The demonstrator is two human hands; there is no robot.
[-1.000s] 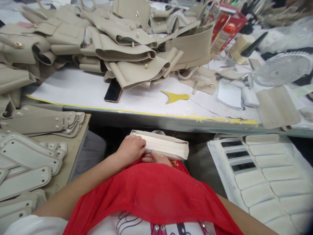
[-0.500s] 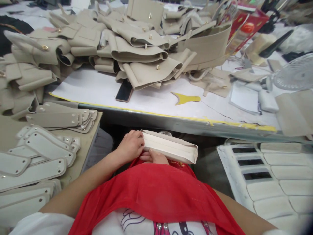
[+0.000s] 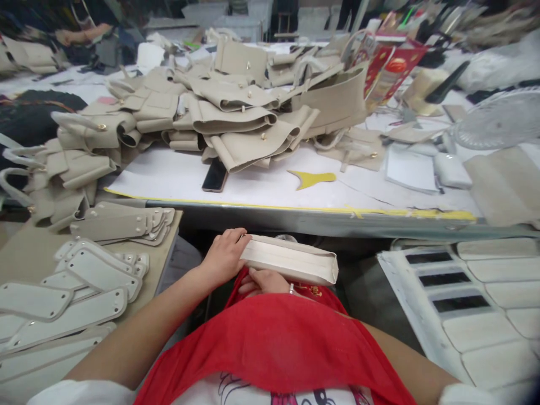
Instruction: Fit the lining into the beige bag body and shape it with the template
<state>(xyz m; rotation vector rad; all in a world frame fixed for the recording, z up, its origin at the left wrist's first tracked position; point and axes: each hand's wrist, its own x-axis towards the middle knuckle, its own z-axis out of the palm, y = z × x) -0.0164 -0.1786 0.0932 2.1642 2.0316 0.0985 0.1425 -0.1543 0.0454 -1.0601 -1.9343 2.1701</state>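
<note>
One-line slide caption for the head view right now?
Both hands, left hand and right hand, hold a folded cream panel in the lap below the worktable edge.

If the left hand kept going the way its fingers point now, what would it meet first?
The left hand points right, already gripping the near end of the folded cream piece; pushing on, it would press along that piece first. The right hand sits just below it.

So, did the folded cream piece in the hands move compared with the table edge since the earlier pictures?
Cannot tell. The folded cream piece stays just below the table edge in both hands; the camera itself shifted.
</note>
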